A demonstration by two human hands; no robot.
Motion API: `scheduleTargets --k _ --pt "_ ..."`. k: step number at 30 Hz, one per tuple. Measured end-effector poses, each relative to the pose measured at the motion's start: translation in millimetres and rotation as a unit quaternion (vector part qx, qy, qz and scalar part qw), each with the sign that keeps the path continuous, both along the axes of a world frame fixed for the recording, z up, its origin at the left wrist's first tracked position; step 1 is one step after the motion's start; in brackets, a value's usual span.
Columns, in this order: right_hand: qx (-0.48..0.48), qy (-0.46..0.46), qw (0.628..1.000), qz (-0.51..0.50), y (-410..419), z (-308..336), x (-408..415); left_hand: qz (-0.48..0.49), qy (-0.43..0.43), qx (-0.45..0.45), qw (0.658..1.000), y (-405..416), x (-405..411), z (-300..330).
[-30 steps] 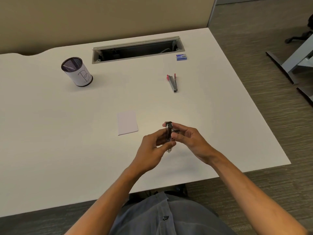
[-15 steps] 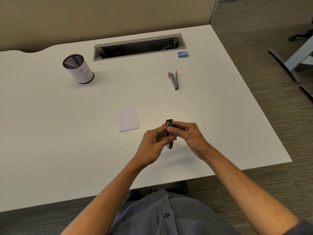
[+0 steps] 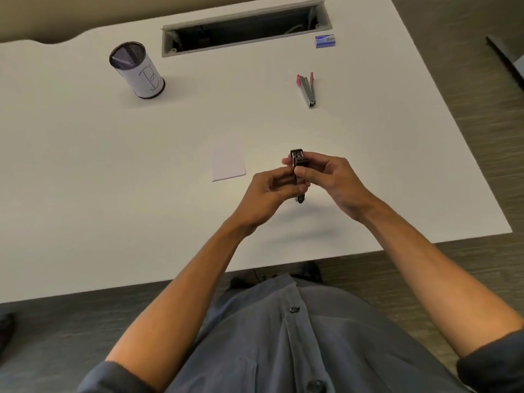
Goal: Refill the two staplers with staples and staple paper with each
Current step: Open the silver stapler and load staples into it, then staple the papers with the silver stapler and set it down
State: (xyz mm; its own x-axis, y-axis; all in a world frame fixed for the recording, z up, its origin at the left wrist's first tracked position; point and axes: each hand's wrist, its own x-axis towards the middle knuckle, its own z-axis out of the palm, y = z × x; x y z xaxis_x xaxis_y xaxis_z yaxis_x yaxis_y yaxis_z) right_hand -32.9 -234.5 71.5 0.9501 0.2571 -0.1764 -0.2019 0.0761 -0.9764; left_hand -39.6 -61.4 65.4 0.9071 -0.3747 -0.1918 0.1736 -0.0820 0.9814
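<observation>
Above desk (image 3: pixel 85 194): left hand (image 3: pixel 265 199), right hand (image 3: pixel 333 180) both pinching black stapler (image 3: pixel 298 163); mesh cup's (image 3: pixel 136 70) contents unclear.

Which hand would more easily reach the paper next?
Probably the left hand: the paper lies just beyond it on its side, while the right hand sits farther over. Both grip the black stapler.

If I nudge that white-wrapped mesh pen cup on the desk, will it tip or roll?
The white-wrapped black mesh cylinder cup is tall for its base, so it probably tips if pushed near its rim. It looks empty, likely light, so a low push may slide it. Once over, it would probably roll.
</observation>
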Motion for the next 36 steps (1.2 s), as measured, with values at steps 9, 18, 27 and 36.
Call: scheduleTargets --k 9,18,27,36 --pt "-0.108 -0.066 0.988 -0.084 -5 -2 -1 -0.010 -0.203 0.327 0.923 30 -14 -41" --pt "-0.413 -0.170 0.895 0.001 -22 -19 -3 -0.005 -0.221 0.407 0.886 42 -28 -59" --pt "-0.502 -0.171 0.841 0.106 -22 -35 -2 -0.010 -0.211 0.415 0.885 49 -30 -68" --pt "-0.538 -0.177 0.807 0.169 1 -41 2 -0.012 -0.216 0.421 0.881 50 -30 -70"
